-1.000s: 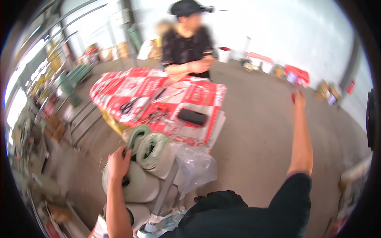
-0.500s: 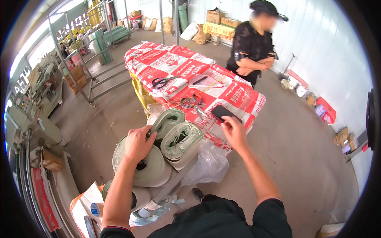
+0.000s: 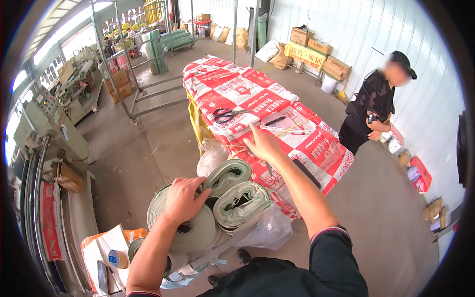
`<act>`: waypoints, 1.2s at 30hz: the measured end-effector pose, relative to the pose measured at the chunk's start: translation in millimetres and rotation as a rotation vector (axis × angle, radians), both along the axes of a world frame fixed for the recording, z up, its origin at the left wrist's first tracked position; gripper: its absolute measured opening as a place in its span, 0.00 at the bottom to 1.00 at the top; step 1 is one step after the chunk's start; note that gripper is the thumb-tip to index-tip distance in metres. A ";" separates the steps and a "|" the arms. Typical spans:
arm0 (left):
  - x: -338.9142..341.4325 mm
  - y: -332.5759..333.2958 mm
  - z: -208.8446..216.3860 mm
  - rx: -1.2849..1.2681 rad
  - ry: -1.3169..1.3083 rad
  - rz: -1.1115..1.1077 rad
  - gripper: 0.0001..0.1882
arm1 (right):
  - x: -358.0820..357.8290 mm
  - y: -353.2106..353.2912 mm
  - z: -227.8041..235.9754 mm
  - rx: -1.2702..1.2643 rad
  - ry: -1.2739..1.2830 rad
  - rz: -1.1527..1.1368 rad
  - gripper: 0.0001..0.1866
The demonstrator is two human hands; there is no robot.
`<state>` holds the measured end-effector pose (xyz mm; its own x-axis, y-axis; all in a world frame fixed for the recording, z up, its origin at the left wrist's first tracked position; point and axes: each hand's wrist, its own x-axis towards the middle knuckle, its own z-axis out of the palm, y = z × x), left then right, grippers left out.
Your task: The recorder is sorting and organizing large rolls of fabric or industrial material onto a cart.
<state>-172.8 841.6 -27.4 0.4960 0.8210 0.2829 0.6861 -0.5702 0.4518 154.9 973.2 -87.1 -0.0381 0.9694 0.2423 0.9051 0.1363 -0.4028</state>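
My left hand rests with fingers apart on a large grey-green roll of sheet material. Its fingertips touch the edge beside a smaller folded roll. Another flattened roll lies to the right. My right hand hangs over the red-and-white wrapped stack, index finger stretched forward, nothing visibly held. Beyond it lie black-handled scissors, a black pen and a white strip. A black phone is right of my forearm. My hand and arm cover the second pair of scissors.
A person in black stands at the stack's right with arms folded. A metal rack frame is at the far left, machinery along the left. Clear plastic film hangs beside the rolls. A tape roll lies lower left.
My right hand has left the phone and reached forward and left over the stack. My left hand stays on the roll. The view has shifted, and the person in black appears farther right.
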 end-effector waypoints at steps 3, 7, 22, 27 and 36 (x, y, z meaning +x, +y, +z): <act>-2.7 1.7 0.0 0.027 -0.021 -0.011 0.19 | -34.2 14.5 39.3 0.047 -0.055 0.094 0.28; -6.5 0.4 -2.5 0.041 0.003 0.002 0.18 | -106.6 -42.7 51.2 0.356 0.147 0.485 0.21; -7.1 13.6 -13.0 0.122 -0.070 -0.030 0.15 | -115.2 -103.4 34.7 0.350 0.159 0.363 0.23; -11.9 17.3 -19.9 0.073 -0.084 -0.019 0.14 | -125.3 -168.9 34.5 0.255 -0.200 0.358 0.29; -20.2 24.0 -23.1 0.054 -0.064 -0.045 0.16 | -117.1 -273.8 37.4 0.140 -0.282 0.284 0.36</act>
<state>-193.0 865.6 -50.5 0.5115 0.7813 0.3578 0.6304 -0.6241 0.4616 37.7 699.5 -49.7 -0.3824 0.8693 0.3132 0.8959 0.4318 -0.1046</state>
